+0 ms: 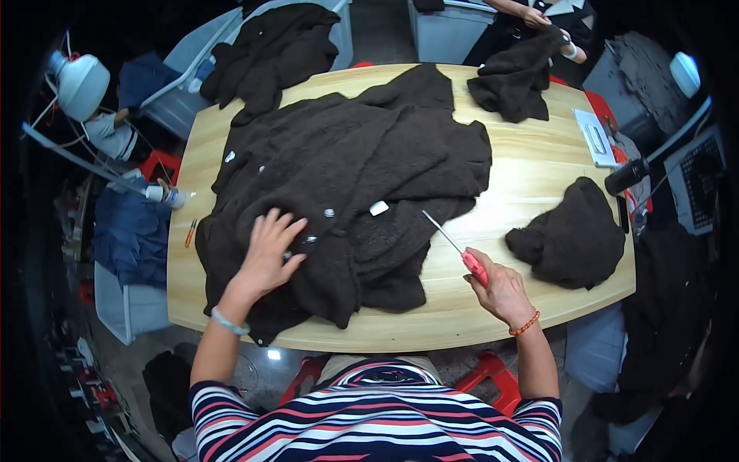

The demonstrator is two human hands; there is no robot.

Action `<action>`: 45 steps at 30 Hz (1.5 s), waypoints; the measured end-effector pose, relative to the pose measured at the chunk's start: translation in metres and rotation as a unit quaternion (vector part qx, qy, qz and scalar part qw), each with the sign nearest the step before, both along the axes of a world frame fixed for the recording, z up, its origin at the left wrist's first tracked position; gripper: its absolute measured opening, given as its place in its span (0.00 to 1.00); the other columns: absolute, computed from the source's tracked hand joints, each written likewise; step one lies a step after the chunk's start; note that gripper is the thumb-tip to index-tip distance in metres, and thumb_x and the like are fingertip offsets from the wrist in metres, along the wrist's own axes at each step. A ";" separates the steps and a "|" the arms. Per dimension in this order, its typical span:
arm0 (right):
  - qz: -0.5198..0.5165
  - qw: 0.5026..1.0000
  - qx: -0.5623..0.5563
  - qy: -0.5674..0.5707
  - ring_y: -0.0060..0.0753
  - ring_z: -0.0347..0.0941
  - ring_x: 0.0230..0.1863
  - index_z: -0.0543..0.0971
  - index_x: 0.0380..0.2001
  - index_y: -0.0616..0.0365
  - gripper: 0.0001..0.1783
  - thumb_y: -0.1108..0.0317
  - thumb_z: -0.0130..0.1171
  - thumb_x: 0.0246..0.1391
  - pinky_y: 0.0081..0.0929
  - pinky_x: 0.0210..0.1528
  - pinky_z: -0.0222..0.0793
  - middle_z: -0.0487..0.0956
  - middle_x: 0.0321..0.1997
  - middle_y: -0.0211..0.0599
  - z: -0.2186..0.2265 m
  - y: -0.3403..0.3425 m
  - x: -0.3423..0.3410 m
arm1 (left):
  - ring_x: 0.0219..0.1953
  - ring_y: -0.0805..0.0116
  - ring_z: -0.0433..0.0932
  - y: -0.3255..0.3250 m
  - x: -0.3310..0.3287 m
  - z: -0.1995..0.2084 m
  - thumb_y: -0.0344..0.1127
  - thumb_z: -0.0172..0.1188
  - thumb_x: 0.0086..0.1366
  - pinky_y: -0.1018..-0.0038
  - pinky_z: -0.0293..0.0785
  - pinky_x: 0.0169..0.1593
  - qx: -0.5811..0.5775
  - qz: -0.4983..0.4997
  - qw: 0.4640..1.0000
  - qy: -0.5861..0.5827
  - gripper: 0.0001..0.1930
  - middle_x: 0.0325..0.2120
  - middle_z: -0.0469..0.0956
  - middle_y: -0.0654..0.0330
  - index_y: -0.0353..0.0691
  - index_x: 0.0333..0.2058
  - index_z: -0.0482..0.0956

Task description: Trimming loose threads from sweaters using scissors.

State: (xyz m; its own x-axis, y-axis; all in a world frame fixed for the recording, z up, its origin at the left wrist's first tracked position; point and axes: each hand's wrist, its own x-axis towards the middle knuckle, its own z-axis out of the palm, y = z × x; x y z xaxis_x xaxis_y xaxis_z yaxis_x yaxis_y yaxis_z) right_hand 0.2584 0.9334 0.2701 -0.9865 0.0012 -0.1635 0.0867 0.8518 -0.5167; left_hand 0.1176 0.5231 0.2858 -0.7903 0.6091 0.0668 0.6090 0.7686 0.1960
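A heap of dark brown knitted garments (362, 146) covers the middle and left of the table. My left hand (267, 250) lies on its near left part, palm down with the fingers spread. Beside those fingers, small pale spots, perhaps buttons or labels, show on the fabric; a white tag (378, 208) lies farther right. My right hand (500, 291) is closed round a red-handled tool (475, 267) with a long thin metal shaft. Its tip points away and to the left, near the garments' right edge. Whether it touches the cloth I cannot tell.
Another dark garment (577, 239) lies bunched at the right of the wooden table (493, 185). A co-worker's hands (539, 17) hold a brown piece at the far right. An orange-handled small tool (190, 233) and a white bottle (173, 195) are at the left edge; a black cylinder (626, 176) is right.
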 end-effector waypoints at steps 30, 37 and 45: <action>0.111 0.992 0.017 0.062 0.51 0.79 0.30 0.73 0.53 0.52 0.24 0.61 0.62 0.54 0.43 0.35 0.73 0.80 0.27 0.49 0.039 -0.130 -0.071 | 0.37 0.52 0.76 0.038 -0.103 -0.074 0.31 0.69 0.51 0.64 0.74 0.42 0.219 0.014 0.972 0.082 0.17 0.34 0.76 0.55 0.36 0.40 0.79; 0.125 0.991 0.042 -0.004 0.52 0.79 0.26 0.75 0.50 0.55 0.21 0.58 0.60 0.55 0.44 0.33 0.74 0.79 0.21 0.49 0.048 -0.142 -0.081 | 0.27 0.79 0.76 0.018 -0.130 -0.092 0.30 0.62 0.62 0.79 0.72 0.33 0.407 0.121 0.882 -0.203 0.06 0.24 0.79 0.63 0.32 0.35 0.79; 0.079 0.995 0.054 0.024 0.51 0.79 0.27 0.75 0.50 0.54 0.20 0.59 0.61 0.55 0.42 0.34 0.74 0.79 0.22 0.48 0.046 -0.148 -0.102 | 0.31 0.86 0.69 0.010 -0.132 -0.113 0.24 0.55 0.65 0.84 0.67 0.35 0.519 0.119 0.800 -0.276 0.04 0.29 0.75 0.71 0.35 0.38 0.76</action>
State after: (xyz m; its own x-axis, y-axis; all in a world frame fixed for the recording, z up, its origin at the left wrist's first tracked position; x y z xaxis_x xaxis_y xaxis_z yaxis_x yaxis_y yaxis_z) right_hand 0.1563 0.7855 0.3158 -0.9826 -0.1385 -0.1235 -0.0744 0.9038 -0.4215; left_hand -0.0143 0.5333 0.1723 -0.9595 0.2790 0.0393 0.0691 0.0977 0.9928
